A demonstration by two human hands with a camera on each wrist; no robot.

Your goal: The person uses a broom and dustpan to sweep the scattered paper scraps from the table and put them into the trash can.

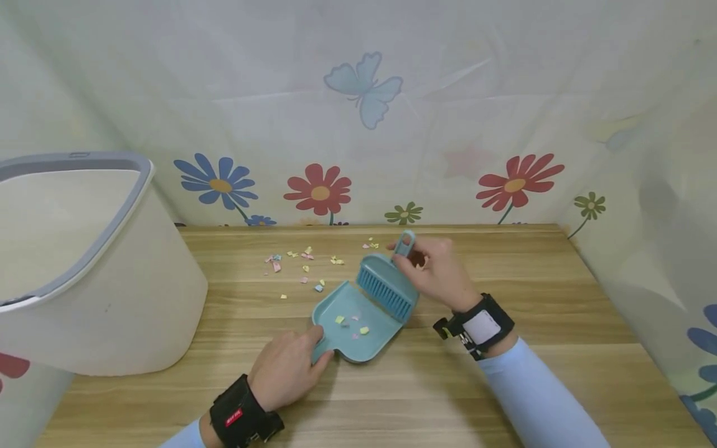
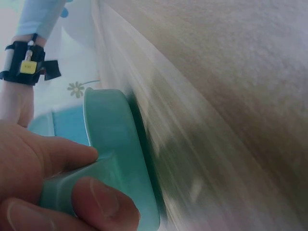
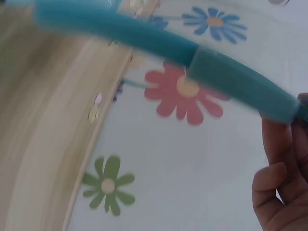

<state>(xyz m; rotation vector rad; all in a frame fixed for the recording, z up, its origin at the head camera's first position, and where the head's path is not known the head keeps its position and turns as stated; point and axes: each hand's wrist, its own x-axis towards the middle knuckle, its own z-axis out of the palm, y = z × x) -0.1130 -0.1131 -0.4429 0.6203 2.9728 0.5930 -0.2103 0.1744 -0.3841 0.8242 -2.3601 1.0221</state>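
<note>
The left hand point(image 1: 285, 367) is closed around the short handle of the dustpan point(image 1: 350, 302), thumb on one side and fingers on the other; that grip, at the end away from the brush, probably serves to keep the pan steady while leaving its mouth free. The dustpan lies on the wooden table point(image 1: 246, 323), close to flat, which would let loose bits pass over its lip.

The right hand point(image 1: 439, 270), at the far right of the dustpan, pinches the brush point(image 1: 386, 286) by its handle, the looped end sticking up past the fingers. The brush leans along the dustpan's mouth with its bristles facing in, an angle that seems suited to pushing inward; whether the bristles touch the lip I cannot tell.

Inside the dustpan lie a few paper scraps point(image 1: 364, 330), well clear of its mouth. More loose scraps point(image 1: 277, 267) are scattered on the table beyond the dustpan, mostly to its left, with a small group straight behind it.

Well to the left of the dustpan stands a white bin point(image 1: 140, 280) with a grey rim, its top uncovered, perhaps kept aside to leave working room. Behind everything hangs a flowered curtain point(image 1: 252, 124).
</note>
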